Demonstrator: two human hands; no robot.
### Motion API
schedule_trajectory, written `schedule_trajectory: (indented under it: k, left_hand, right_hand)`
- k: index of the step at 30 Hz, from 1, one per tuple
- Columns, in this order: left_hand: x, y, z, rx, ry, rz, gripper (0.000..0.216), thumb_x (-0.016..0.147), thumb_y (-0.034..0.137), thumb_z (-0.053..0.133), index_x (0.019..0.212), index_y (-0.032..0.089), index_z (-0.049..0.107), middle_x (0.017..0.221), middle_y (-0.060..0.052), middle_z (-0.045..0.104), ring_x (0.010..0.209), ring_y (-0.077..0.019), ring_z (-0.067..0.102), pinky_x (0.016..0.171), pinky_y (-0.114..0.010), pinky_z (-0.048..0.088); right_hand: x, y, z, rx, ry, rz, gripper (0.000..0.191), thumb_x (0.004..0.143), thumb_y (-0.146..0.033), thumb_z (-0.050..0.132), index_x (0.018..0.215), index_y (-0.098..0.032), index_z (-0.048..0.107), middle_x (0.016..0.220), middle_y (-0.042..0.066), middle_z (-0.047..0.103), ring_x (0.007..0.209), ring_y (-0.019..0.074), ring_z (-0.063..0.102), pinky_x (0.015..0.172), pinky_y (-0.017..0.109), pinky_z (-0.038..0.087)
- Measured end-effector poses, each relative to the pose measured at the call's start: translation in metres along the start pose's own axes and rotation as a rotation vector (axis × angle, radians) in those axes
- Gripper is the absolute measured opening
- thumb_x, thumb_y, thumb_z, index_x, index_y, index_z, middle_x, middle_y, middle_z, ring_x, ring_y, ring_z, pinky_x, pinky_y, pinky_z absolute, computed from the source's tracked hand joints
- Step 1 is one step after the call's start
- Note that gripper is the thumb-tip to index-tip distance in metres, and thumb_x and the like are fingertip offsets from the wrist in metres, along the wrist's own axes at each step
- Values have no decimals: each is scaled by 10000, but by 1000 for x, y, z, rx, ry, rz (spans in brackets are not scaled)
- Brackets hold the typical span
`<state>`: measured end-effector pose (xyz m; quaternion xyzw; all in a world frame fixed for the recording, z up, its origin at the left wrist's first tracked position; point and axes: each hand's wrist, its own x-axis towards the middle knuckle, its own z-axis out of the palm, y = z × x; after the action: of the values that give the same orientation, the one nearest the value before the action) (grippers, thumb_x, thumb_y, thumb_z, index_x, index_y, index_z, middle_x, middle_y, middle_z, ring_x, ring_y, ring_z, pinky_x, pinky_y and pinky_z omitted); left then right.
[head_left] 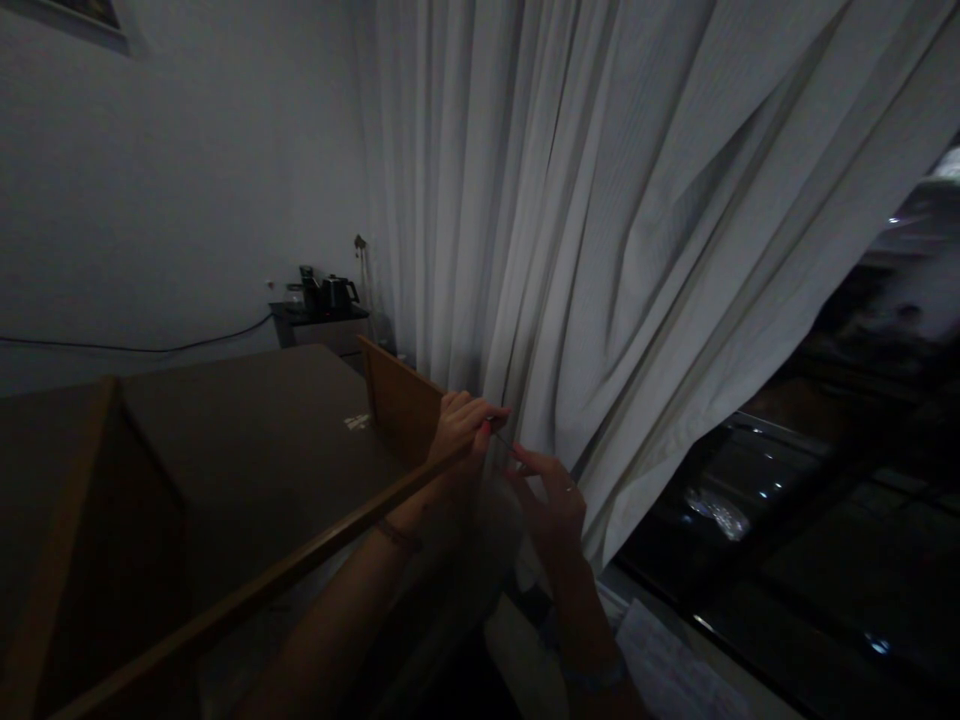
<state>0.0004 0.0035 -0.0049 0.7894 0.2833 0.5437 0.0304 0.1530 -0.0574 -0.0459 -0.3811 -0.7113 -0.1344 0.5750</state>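
A wooden frame [300, 565] with a long, narrow edge runs from the lower left up to my hands, and upright wooden panels stand at its two ends, one on the left [105, 560] and one at the far side [397, 400]. My left hand [459, 425] is closed round the corner where the long piece meets the far panel. Just to the right, my right hand [551, 500] pinches a thin rod [505, 440] between thumb and fingers. The rod's tip points at the corner by my left fingertips; its exact kind is too dark to make out.
The frame rests by a grey-brown surface [277, 430] bearing several small pale pieces [357, 422]. A black kettle [339, 292] stands on a cabinet [322, 325] at the back. White curtains [600, 250] hang close on the right, beside a dark window [787, 550]. Printed paper [667, 665] lies low right.
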Motion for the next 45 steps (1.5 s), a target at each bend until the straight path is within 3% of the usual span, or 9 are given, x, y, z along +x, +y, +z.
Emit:
schedule_trajectory:
  k: [4,10,14,17,21,25,28,36,45]
  left_hand:
    - [0,0,1,11,16,31,424,941,353,261,933,202,657,793,-41,692,772,-206,548,808,-402,371]
    - [1,-3,3,36,26,46,452,950,375,243,914,202,659,778,-41,695,757,-205,539,792,-398,371]
    - [1,-3,3,39,24,34,465,952,379,231,909,206,661,777,-40,697,763,-206,543,796,-399,370]
    - [1,-2,2,33,18,30,455,950,374,240,920,204,662,777,-42,698,763,-205,546,801,-398,374]
    - [1,-3,2,34,9,46,447,949,374,249,934,199,660,783,-44,697,755,-204,539,796,-400,366]
    - [0,-5,4,36,30,56,451,954,372,240,931,202,657,783,-43,699,759,-205,536,792,-401,359]
    - [1,-3,3,41,35,72,470,953,378,229,914,197,661,763,-47,690,743,-206,531,774,-400,357]
    - [3,5,-3,23,-3,12,439,944,367,250,918,206,658,780,-41,687,768,-200,539,808,-390,382]
    - [0,-2,2,13,16,33,433,951,359,246,906,212,651,778,-35,688,759,-203,539,795,-391,367]
  right_hand:
    - [14,-8,1,-8,73,95,166,895,-334,605,832,-200,678,739,19,703,637,140,625,633,262,488]
    - [33,-18,8,443,14,719,501,913,-520,461,558,-186,581,446,-36,508,418,96,470,450,225,352]
    - [34,-16,9,676,-39,873,511,832,-587,530,528,-179,585,403,-43,458,391,91,425,425,224,322]
    - [31,-17,9,604,-15,818,465,867,-557,505,610,-181,597,480,-37,508,446,97,453,461,224,344]
    - [23,-14,8,233,51,537,296,954,-429,443,926,-204,633,621,-29,593,595,131,542,613,255,407]
    - [13,-2,6,-133,43,157,242,947,-371,500,854,-210,654,707,18,662,685,167,570,705,302,405]
    - [8,2,6,-179,55,49,210,946,-314,513,833,-205,654,744,36,683,698,171,571,701,296,411]
    - [11,-24,11,99,-3,459,394,977,-380,423,658,-199,567,565,-27,577,539,114,543,581,230,379]
    - [15,-28,12,301,2,715,436,924,-543,421,683,-203,553,576,-31,546,540,114,515,542,224,362]
